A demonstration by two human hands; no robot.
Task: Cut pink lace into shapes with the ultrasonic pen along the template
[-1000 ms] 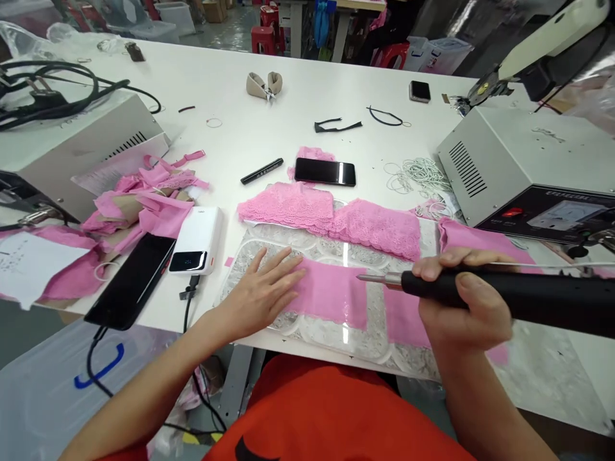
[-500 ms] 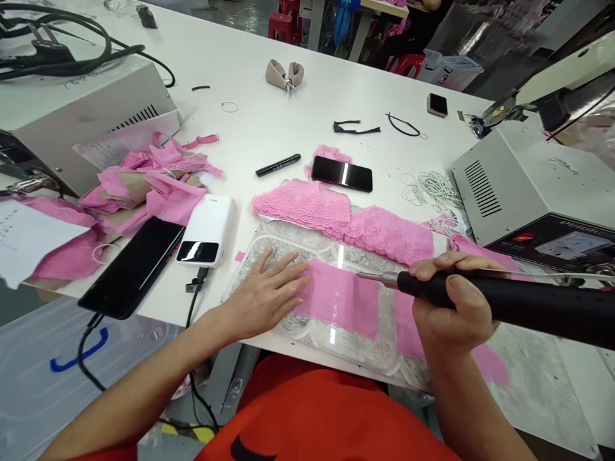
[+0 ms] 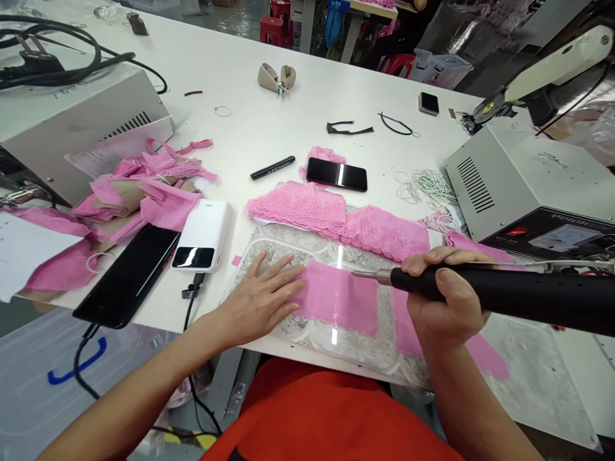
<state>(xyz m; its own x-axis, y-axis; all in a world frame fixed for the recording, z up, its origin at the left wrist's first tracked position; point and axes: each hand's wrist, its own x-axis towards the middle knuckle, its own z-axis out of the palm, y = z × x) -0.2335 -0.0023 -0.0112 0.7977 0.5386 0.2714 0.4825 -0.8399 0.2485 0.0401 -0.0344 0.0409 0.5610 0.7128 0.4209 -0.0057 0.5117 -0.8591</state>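
Observation:
My left hand (image 3: 264, 298) lies flat with fingers spread, its fingertips on the left edge of a pink fabric piece (image 3: 339, 301). My right hand (image 3: 444, 294) is wrapped round a black-handled tool (image 3: 500, 291) with a tapered metal tip (image 3: 372, 275). That tip points left over the upper part of the fabric; I cannot tell whether it touches. Under the fabric is a clear patterned plastic board (image 3: 355, 352). Another pink piece (image 3: 406, 323) lies partly hidden behind my right wrist. Pink lace pieces (image 3: 298, 208) lie along the board's far side.
Left of the board are a white power bank (image 3: 202, 234), a black phone (image 3: 127, 275) and a pink fabric heap (image 3: 163, 198). Beyond the lace lie another phone (image 3: 336, 174) and a marker (image 3: 272, 168). Grey machine boxes (image 3: 533, 186) flank the table, with white cord (image 3: 432, 186) near the right one.
The whole view has shifted slightly left. The tool's tip sits a little farther left over the pink fabric. My left hand keeps its flat pose on the fabric edge.

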